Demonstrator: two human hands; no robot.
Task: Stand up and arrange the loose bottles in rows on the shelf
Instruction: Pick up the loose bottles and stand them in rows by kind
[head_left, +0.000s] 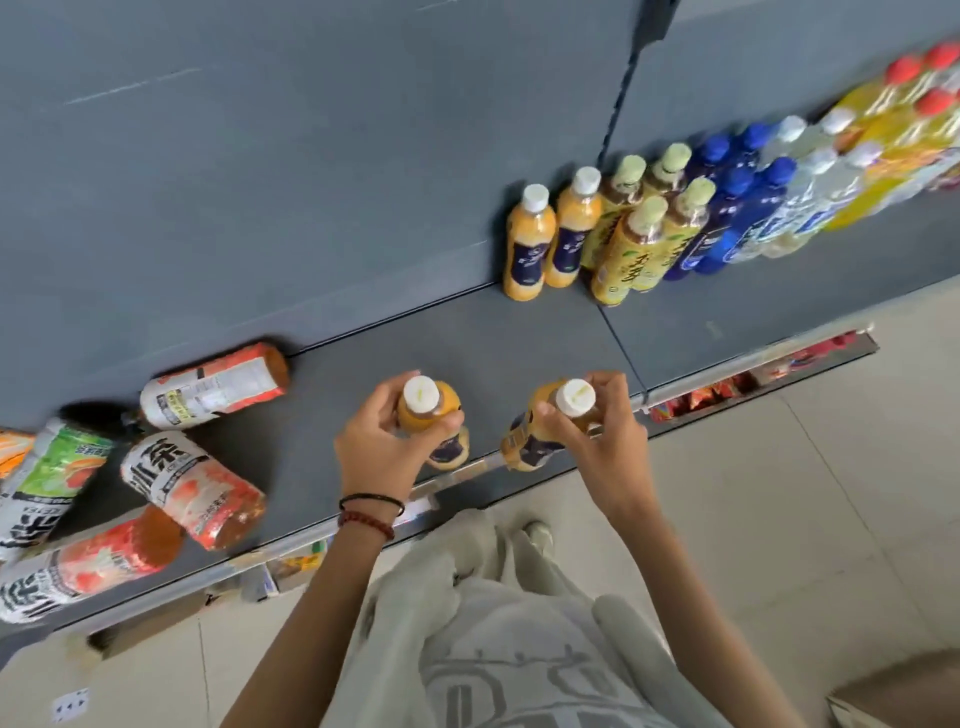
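I held two juice bottles over the grey shelf (519, 332).
Standing rows (691, 208) filled its right, fallen tea bottles (192, 488) its left; near the front edge my left hand (379, 441) clasped the first orange bottle (431, 410) by the neck, my right hand (602, 436) the second orange bottle (535, 439).

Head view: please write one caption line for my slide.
Left hand and right hand each grip a white-capped orange plastic bottle at the dark grey shelf, upright bottle rows beyond.

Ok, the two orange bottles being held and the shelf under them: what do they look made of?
Left bottle and right bottle: likely clear glossy plastic, orange drink showing through; white caps look matte plastic. Shelf: probably painted metal, matte dark grey, with thin panel seams.
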